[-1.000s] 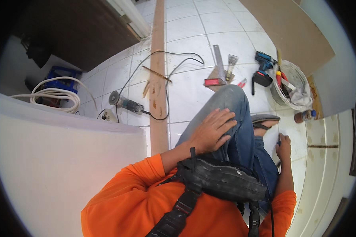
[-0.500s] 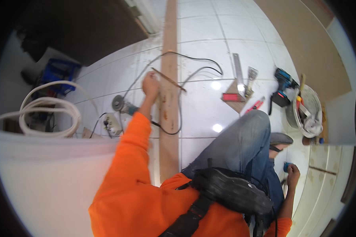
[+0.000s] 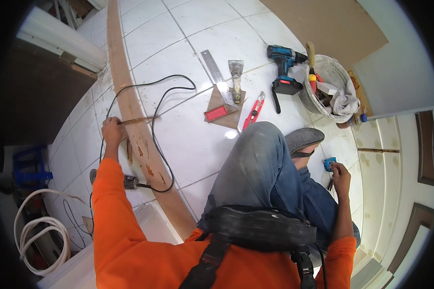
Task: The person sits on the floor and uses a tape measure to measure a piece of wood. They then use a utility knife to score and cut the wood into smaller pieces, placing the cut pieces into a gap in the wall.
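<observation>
My left hand (image 3: 112,130) grips the end of a thin brown wooden stick (image 3: 139,120) over the long wooden board (image 3: 140,149) on the floor. A black cord (image 3: 171,173) loops across the board to the angle grinder (image 3: 130,182), which is partly hidden by my left sleeve. My right hand (image 3: 341,177) holds a small blue object (image 3: 330,164), possibly a tape measure, beside my bent right leg. In front of my knee lie a steel square with a red handle (image 3: 216,112), a putty knife (image 3: 236,72) and a red utility knife (image 3: 253,111).
A blue drill (image 3: 282,62) lies beside a bucket of tools (image 3: 325,82). A bottle (image 3: 358,119) stands by the right wall. A dark door (image 3: 41,96), blue plastic item (image 3: 26,166) and coiled white hose (image 3: 38,245) are on the left. A brown panel (image 3: 323,24) is at upper right.
My left hand left my knee, reached forward and left, and took hold of the thin stick, which has shifted. My right hand has raised the blue object slightly. The view has turned.
</observation>
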